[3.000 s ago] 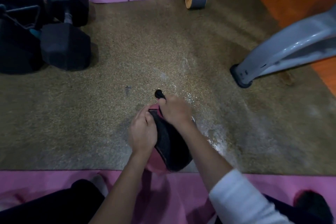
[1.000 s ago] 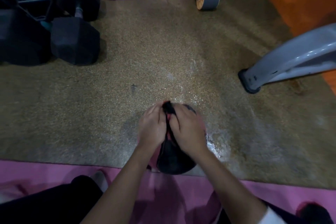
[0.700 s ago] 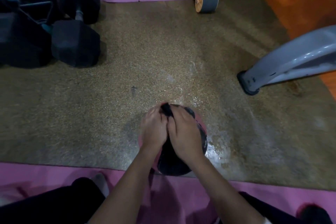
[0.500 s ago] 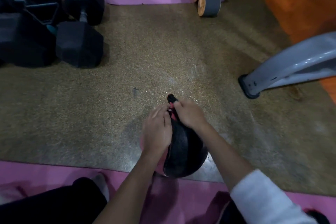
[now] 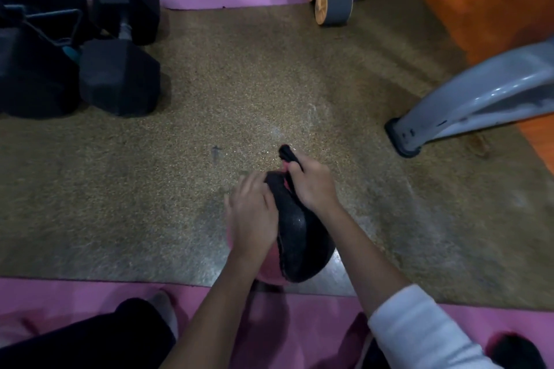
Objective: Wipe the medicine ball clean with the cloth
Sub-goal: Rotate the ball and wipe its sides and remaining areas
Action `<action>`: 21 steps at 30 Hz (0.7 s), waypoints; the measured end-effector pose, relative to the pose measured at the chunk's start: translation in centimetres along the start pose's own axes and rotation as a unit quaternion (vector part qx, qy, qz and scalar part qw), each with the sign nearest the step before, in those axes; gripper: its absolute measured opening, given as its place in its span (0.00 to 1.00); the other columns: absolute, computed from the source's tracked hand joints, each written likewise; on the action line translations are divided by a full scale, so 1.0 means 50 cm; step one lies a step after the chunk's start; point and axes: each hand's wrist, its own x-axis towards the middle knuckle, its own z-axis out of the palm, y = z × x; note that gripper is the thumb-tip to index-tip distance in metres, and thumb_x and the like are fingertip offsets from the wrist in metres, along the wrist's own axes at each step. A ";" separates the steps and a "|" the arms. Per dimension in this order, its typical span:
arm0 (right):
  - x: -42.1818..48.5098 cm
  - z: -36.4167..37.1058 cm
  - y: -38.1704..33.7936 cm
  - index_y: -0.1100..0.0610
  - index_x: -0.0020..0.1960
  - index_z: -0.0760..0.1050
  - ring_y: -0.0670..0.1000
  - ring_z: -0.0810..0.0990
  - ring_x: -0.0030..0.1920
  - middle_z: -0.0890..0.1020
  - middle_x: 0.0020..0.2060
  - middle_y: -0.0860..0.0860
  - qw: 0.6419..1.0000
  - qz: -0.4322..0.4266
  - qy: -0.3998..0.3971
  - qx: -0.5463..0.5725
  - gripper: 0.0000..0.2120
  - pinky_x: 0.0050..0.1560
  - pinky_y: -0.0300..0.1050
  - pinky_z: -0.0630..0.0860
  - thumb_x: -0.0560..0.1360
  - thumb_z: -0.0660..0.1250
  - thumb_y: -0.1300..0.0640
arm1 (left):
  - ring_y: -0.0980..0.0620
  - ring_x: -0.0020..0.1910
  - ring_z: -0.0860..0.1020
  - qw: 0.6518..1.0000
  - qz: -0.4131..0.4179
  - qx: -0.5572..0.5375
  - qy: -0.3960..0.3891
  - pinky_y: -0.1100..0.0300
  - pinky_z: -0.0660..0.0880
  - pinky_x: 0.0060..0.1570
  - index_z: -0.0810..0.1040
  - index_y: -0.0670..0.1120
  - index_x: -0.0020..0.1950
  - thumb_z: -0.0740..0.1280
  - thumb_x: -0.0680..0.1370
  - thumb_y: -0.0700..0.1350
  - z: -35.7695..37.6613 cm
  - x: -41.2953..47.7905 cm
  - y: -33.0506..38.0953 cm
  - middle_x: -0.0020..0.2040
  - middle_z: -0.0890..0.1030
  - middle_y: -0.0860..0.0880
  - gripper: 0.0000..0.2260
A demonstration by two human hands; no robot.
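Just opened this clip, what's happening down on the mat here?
A person at the near edge of a brown mat is wiping a pink and black medicine ball. The left hand rests on the ball's left side, steadying it. The right hand grips a dark cloth at the ball's top, its bunched end poking out beyond the hand.

Dim and grainy, near-black around the dumbbells (image 5: 120, 75) at upper left. Faint wet sheen on the mat (image 5: 344, 272) near centre. Bowed at the edges by the wide angle, softly blurred throughout.
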 end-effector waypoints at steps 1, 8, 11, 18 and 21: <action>-0.004 0.004 -0.006 0.56 0.60 0.76 0.59 0.78 0.53 0.81 0.53 0.56 0.999 -0.029 0.008 -0.011 0.14 0.49 0.49 0.71 0.80 0.57 0.53 | 0.51 0.78 0.62 0.998 0.040 0.038 -0.015 0.47 0.55 0.77 0.70 0.49 0.74 0.47 0.83 0.50 0.000 -0.006 0.009 0.75 0.70 0.53 0.23; -0.229 0.043 0.019 0.55 0.74 0.65 0.47 0.60 0.76 0.68 0.73 0.49 0.991 -0.096 0.085 0.030 0.25 0.76 0.47 0.55 0.80 0.48 0.49 | 0.55 0.79 0.57 0.998 0.005 0.053 -0.041 0.44 0.53 0.77 0.66 0.54 0.76 0.48 0.85 0.49 0.001 0.018 0.012 0.77 0.67 0.57 0.20; -0.093 0.016 0.002 0.56 0.61 0.75 0.56 0.77 0.60 0.80 0.57 0.54 0.998 -0.037 0.044 -0.001 0.20 0.58 0.50 0.71 0.80 0.50 0.50 | 0.54 0.79 0.57 0.997 0.013 0.062 -0.050 0.43 0.53 0.77 0.64 0.54 0.78 0.47 0.85 0.52 0.004 0.016 0.012 0.78 0.65 0.57 0.21; -0.195 0.049 -0.002 0.54 0.70 0.70 0.49 0.70 0.70 0.75 0.67 0.49 0.988 -0.085 0.119 0.054 0.20 0.70 0.44 0.63 0.81 0.51 0.52 | 0.52 0.77 0.61 0.997 -0.029 0.057 -0.036 0.40 0.55 0.74 0.66 0.53 0.76 0.48 0.85 0.53 0.003 0.030 0.028 0.76 0.67 0.56 0.20; -0.211 0.058 0.015 0.55 0.70 0.71 0.47 0.67 0.73 0.73 0.70 0.49 0.984 -0.083 0.144 0.069 0.22 0.74 0.46 0.60 0.80 0.52 0.51 | 0.51 0.76 0.63 0.999 -0.008 0.042 -0.025 0.40 0.58 0.74 0.67 0.53 0.76 0.44 0.83 0.55 -0.001 0.034 0.018 0.76 0.69 0.55 0.25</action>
